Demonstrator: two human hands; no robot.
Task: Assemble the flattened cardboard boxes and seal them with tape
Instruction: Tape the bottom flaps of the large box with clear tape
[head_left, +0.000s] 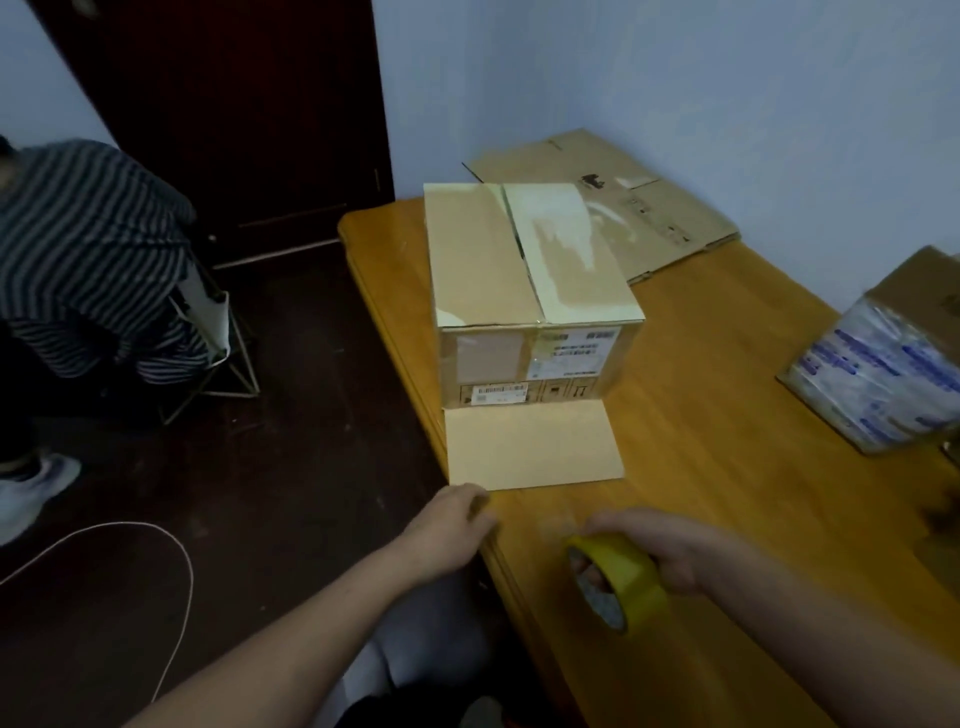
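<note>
Cardboard is light and fairly stiff, so the box (524, 291) standing mid-worktop (727, 415) should turn over with little effort, though I judge its walls will bow if squeezed mid-panel. I'd take it by the vertical edges or opposite corners, where the board is strongest. Its two top flaps are folded shut and meet along a seam. Glossy strips of old tape cover parts of them and will be slick under the palm. One flap (535, 447) from the bottom edge lies flat on the worktop, pointing at me. It hinges on a crease that could tear under a yank, so I'd lift it by its free near edge. I cannot see inside the box; with that flap out, I'd guess the underside is unclosed and the box empty.

My right hand (670, 551) holds the yellow tape roll (618, 577) low over the near worktop, fingers (592, 574) hooked through the core. The roll is rigid and smooth. The tape itself is thin and likely to cling to itself if it goes slack. My left hand (452, 525) sits at the worktop's edge, just beside the flap's near left corner, fingers curled; whether they pinch anything I cannot tell.

Flattened cardboard (639, 208) lies in the far corner behind the box. A wrapped box (883, 374), covered in printed film, sits closed, well apart to my right.
</note>
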